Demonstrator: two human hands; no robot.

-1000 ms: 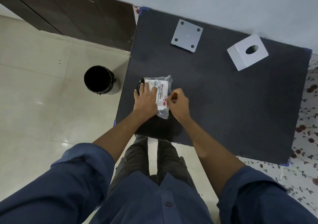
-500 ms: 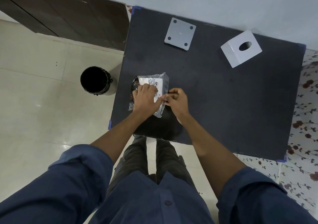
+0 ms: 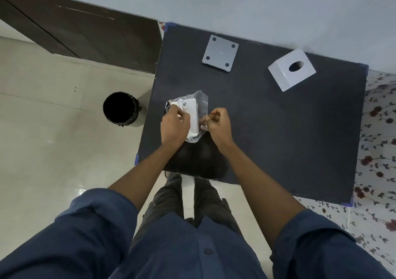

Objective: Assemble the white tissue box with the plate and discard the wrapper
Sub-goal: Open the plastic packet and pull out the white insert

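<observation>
Head view: the left hand (image 3: 174, 126) clasps the wrapped packet (image 3: 191, 116) near the black table's (image 3: 278, 141) left front edge; the right hand (image 3: 218, 125) pinches the clear wrapper (image 3: 202, 102) at its right side; the white tissue box (image 3: 291, 72) stands at the far right, well apart; the square plate (image 3: 220, 53) lies at the far edge, between box and left corner; the table's middle and right are bare; a black bin (image 3: 121, 109) stands on the floor just beside the table's left edge; a dark door (image 3: 85, 32) lies beyond.
</observation>
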